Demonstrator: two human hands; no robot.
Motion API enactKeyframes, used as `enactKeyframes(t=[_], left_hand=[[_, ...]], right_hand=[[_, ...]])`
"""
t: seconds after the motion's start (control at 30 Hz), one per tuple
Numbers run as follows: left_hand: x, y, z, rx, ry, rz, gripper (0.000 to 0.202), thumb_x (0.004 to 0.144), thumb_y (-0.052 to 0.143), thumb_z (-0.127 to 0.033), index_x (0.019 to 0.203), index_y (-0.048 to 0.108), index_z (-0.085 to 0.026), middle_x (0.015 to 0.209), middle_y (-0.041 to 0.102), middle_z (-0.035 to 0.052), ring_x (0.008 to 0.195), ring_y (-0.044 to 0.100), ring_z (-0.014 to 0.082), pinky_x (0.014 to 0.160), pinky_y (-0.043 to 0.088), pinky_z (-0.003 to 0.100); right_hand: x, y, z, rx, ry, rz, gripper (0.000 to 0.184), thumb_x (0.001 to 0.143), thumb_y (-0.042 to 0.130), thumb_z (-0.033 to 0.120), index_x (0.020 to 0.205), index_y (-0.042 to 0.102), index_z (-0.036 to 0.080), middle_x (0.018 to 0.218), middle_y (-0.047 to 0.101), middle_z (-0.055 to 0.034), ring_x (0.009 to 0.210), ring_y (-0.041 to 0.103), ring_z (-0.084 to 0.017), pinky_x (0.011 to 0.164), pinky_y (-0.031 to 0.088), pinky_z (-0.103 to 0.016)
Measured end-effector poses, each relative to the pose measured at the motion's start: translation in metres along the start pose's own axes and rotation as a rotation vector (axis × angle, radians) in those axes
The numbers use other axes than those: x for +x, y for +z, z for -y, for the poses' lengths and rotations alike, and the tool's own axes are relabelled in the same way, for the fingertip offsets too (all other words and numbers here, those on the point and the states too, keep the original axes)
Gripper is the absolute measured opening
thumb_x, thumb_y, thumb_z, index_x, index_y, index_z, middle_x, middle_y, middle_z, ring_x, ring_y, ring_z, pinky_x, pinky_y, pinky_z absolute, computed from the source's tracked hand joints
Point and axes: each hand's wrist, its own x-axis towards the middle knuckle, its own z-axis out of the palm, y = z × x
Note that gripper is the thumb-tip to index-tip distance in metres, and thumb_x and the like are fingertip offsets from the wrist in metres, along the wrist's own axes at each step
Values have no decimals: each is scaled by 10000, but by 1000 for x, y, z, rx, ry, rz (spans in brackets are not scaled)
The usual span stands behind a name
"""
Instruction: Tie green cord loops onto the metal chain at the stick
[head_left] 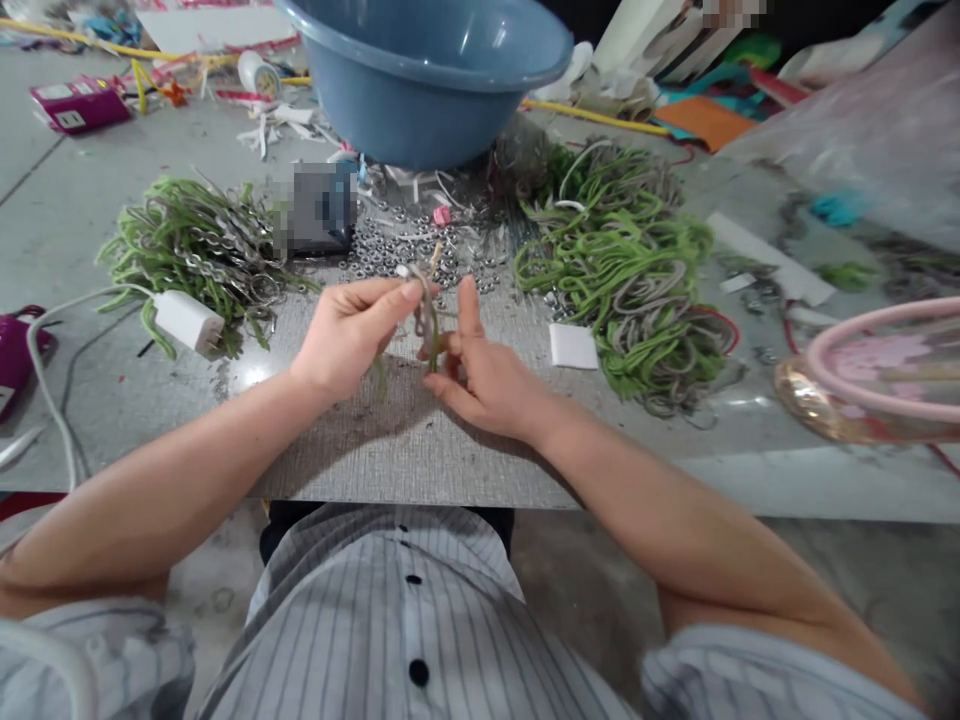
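My left hand (346, 330) pinches a thin grey-and-green cord (426, 322) between thumb and forefinger, above the near middle of the table. My right hand (484, 375) is just to the right, its forefinger stretched up and its thumb and other fingers closed around the lower part of the cord. A small tan tip (436, 258) sticks up above the cord; I cannot make out what it is. Behind my hands lies a scatter of small silvery metal pieces (375, 262). To the right is a heap of green and grey cords (637, 270).
Another bundle of green cords (161, 235) with metal chains lies left, beside a white charger plug (187, 322) and a dark, partly blurred device (330, 210). A blue basin (427, 110) stands behind. A white square block (573, 346) and a pink-rimmed object (885, 370) are on the right.
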Motion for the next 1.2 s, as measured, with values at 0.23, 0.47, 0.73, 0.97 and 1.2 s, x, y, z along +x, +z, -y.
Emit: enactKeyframes(t=[0.23, 0.47, 0.73, 0.97, 1.2], left_hand=[[16, -28, -15, 63, 162, -352, 261, 826, 583, -441, 707, 654, -219, 566, 505, -26, 553, 409, 89, 531, 305, 281], [41, -58, -14, -19, 36, -549, 216, 841, 442, -352, 813, 572, -182, 540, 363, -49, 486, 332, 58, 490, 260, 278], [53, -88, -18, -68, -216, -698, 563, 925, 369, -494, 1451, 225, -353, 1101, 512, -35, 634, 455, 30, 575, 406, 243], [37, -70, -12, 487, 118, -542, 559, 983, 131, -566, 1482, -113, -503, 1451, 340, -36, 839, 604, 67, 662, 484, 244], [30, -56, 6, 584, 144, -347, 611, 940, 471, -349, 1479, 188, -298, 1497, 335, 27, 701, 518, 17, 682, 467, 225]], right_hand=[[2, -2, -19, 9, 29, -75, 751, 933, 413, 404, 1561, 54, 199, 1059, 708, -86, 737, 612, -192, 708, 507, -343], [5, -8, -32, 61, 79, -210, 629, 901, 434, 370, 1479, 360, 134, 953, 720, -86, 800, 619, -202, 764, 499, -345], [13, -17, -53, -66, 187, -499, 377, 865, 457, 309, 1183, 632, 209, 1031, 707, -92, 996, 626, -241, 941, 450, -430], [16, -34, -79, -319, 585, -625, 433, 802, 492, 322, 1181, 630, 164, 1368, 538, -166, 1293, 410, -349, 1022, 315, -527], [15, -34, -97, -444, 695, -558, 459, 812, 480, 342, 1216, 598, 159, 1436, 462, -179, 1353, 278, -383, 1054, 128, -668]])
